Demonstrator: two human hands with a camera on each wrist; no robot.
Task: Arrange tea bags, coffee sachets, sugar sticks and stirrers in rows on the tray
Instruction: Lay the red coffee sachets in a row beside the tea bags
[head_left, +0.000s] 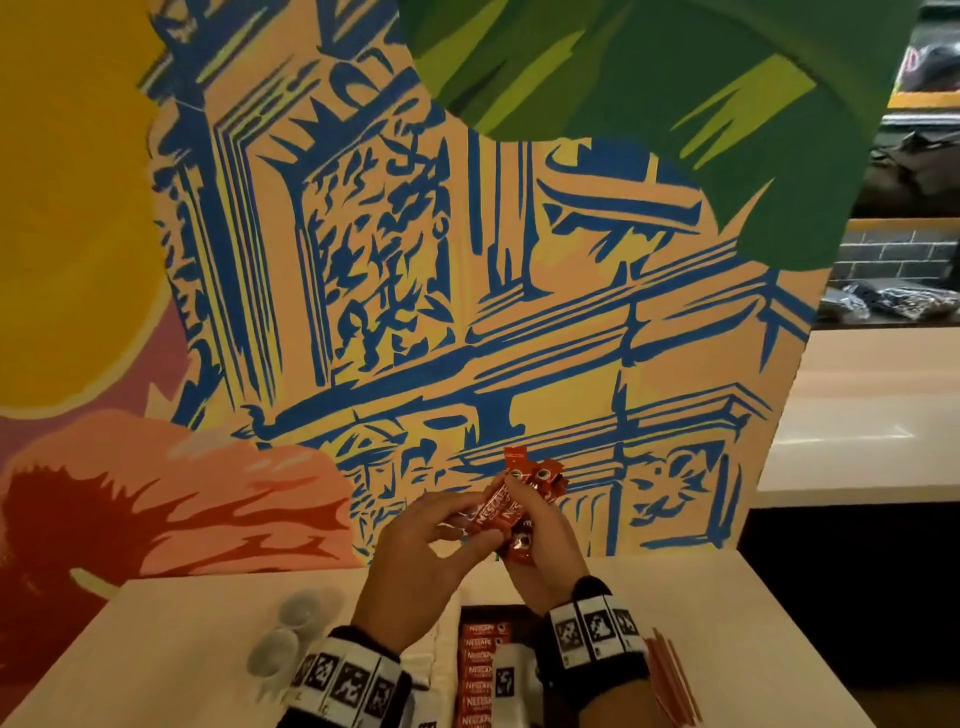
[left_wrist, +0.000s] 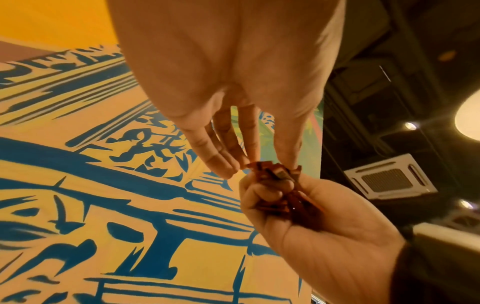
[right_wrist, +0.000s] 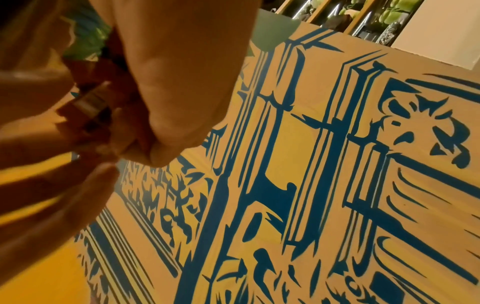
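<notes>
Several red foil coffee sachets (head_left: 524, 506) fanned up, above the tray row (head_left: 478, 670).
Right hand (head_left: 540, 561) clutches the bunch; left hand (head_left: 421, 566) pinches one sachet's end, long axis slanting toward it.

A pale, cream-coloured table (head_left: 701, 613) carries everything, its far edge set against the painted wall (head_left: 467, 312). Taking the dark tray (head_left: 485, 609) at the table's middle as the landmark: a column of red coffee sachets (head_left: 477, 670) lies in it, stacked one below the other, labels up. Just left of the tray lie pale flat packets (head_left: 423, 670), partly hidden by a wrist. Further left, well apart from the tray, two small clear round lids or cups (head_left: 291, 631) sit on the table, one nearer than the other. Right of the tray, a fanned bunch of thin orange stirrers (head_left: 670, 680) lies on the bare tabletop.
</notes>
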